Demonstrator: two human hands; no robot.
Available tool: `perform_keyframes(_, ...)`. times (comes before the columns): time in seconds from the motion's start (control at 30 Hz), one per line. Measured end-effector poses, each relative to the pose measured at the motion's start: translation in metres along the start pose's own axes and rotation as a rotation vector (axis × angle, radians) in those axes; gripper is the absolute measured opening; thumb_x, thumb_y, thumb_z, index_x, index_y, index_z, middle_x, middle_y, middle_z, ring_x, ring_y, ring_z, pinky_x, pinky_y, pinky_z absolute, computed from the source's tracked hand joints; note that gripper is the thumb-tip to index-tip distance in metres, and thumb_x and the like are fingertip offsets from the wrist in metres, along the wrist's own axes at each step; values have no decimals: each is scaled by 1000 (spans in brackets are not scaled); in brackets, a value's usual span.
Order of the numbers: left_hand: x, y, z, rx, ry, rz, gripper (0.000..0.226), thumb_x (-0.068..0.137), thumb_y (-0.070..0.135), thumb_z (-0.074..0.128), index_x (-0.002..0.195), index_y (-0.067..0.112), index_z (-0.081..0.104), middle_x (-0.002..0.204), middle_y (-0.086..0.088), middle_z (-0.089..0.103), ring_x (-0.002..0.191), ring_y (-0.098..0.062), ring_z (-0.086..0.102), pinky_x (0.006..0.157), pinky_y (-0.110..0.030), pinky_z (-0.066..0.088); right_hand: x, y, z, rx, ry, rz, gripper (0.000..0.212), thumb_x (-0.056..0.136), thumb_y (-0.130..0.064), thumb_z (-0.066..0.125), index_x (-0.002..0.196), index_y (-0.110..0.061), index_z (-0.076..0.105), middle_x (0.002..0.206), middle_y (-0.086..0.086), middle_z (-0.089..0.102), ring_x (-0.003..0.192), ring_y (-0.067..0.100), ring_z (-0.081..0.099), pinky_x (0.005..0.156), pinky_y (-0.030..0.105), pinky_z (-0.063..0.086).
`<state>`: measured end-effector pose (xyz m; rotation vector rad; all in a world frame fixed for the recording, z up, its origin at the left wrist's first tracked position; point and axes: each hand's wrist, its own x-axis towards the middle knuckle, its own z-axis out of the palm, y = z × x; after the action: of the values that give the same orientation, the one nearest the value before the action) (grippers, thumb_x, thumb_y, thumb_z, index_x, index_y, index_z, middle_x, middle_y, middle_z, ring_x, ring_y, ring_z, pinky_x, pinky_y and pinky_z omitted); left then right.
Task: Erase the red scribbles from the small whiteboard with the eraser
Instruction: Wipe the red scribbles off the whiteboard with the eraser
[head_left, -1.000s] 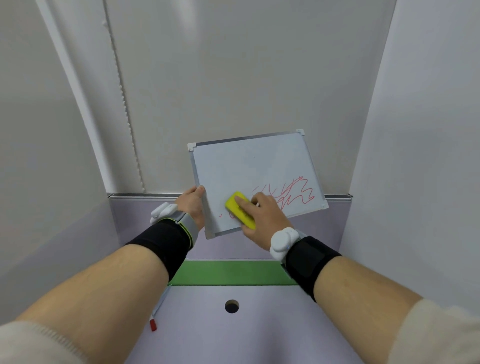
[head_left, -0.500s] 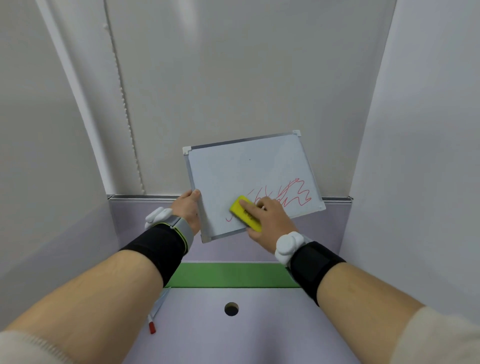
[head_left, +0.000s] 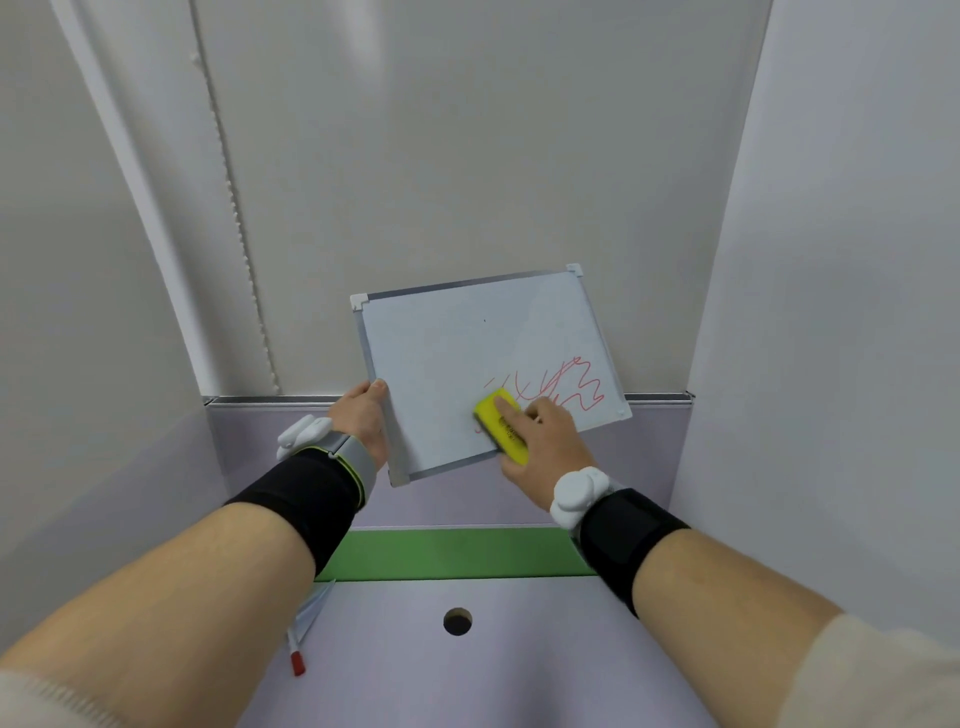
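Whiteboard (head_left: 457, 364): held aloft, left hand (head_left: 363, 421) clamped on its left edge. Right hand (head_left: 540, 441) presses eraser (head_left: 501, 426) beside red scribbles (head_left: 566, 387). Risk: single-edge grip lets the board pivot under pressure, leaving streaks.

Both our arms reach forward toward mid-frame, hands working apart.

Our left hand (head_left: 363, 415), just left of centre, curls closed with the thumb tip on top, its wrist in a black band with a white tracker. Our right hand (head_left: 545, 441), right of centre, presses palm down, index finger stretched forward, its wrist likewise banded. Both forearms are bare, with pale sleeves at the lower corners.
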<state>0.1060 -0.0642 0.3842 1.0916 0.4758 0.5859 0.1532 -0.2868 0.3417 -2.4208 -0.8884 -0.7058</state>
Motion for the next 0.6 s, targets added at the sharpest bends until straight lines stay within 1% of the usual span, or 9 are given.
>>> perform_keyframes(0.1, -2, -3, 0, 20, -16, -6, 25, 102, 12, 55, 122, 6, 68, 127, -14, 70, 124, -35, 66, 114, -49, 49, -13, -21, 18, 9, -98, -241, 67, 80, -30, 68, 141, -28, 43, 104, 13, 49, 93, 30, 45, 83, 40, 47)
perform_keyframes(0.17, 0, -5, -3, 2, -30, -5, 27, 103, 11, 54, 125, 1, 67, 121, -13, 70, 116, -32, 67, 111, -46, 51, -10, -16, 18, -7, -91, -274, 66, 79, -28, 68, 141, -29, 45, 103, 13, 50, 92, 31, 46, 82, 39, 46)
perform_keyframes(0.2, 3, -5, -5, -9, -32, -9, 28, 103, 11, 54, 126, 2, 66, 121, -12, 69, 115, -31, 67, 111, -45, 51, -7, -8, 14, -18, -63, -244, 66, 79, -29, 68, 141, -31, 44, 103, 11, 50, 92, 30, 45, 83, 39, 46)
perform_keyframes(0.27, 5, -5, -8, -1, -27, -13, 20, 103, 13, 55, 116, 6, 69, 123, -13, 69, 117, -32, 66, 113, -47, 50, -1, 13, 1, -23, -4, -104, 67, 80, -30, 67, 142, -32, 42, 103, 9, 47, 93, 27, 43, 86, 40, 46)
perform_keyframes(0.33, 8, -5, -9, 7, -16, -13, 16, 102, 12, 56, 92, 9, 68, 115, -12, 68, 109, -29, 64, 114, -51, 49, 4, 30, -10, -39, 45, 62, 68, 81, -31, 66, 144, -31, 38, 103, 8, 44, 94, 27, 41, 89, 40, 44)
perform_keyframes(0.4, 8, -6, -8, 26, -10, -10, 23, 101, 11, 56, 80, 13, 65, 110, -12, 65, 103, -27, 61, 114, -52, 49, 3, 26, -8, -54, 46, 101, 70, 82, -32, 65, 145, -29, 37, 103, 9, 43, 96, 28, 42, 89, 39, 44)
perform_keyframes(0.43, 8, -7, -7, 22, -7, -7, 22, 101, 10, 55, 81, 12, 66, 110, -12, 66, 103, -27, 62, 113, -51, 49, 0, 15, -3, -31, 23, 61, 70, 81, -32, 65, 145, -29, 37, 104, 9, 44, 96, 28, 42, 89, 39, 44)
perform_keyframes(0.5, 7, -9, -5, 0, -6, -1, 14, 101, 9, 55, 96, 10, 68, 115, -12, 67, 108, -28, 64, 111, -47, 51, -9, -11, 14, 18, -43, -107, 69, 80, -30, 67, 143, -28, 41, 103, 11, 47, 93, 29, 44, 85, 40, 46)
perform_keyframes(0.6, 6, -10, -3, -28, -28, 20, 18, 102, 7, 54, 114, 8, 67, 118, -14, 68, 108, -28, 65, 107, -44, 53, -14, -26, 26, -1, -101, -291, 66, 79, -26, 70, 140, -27, 46, 103, 15, 51, 88, 32, 47, 79, 38, 45)
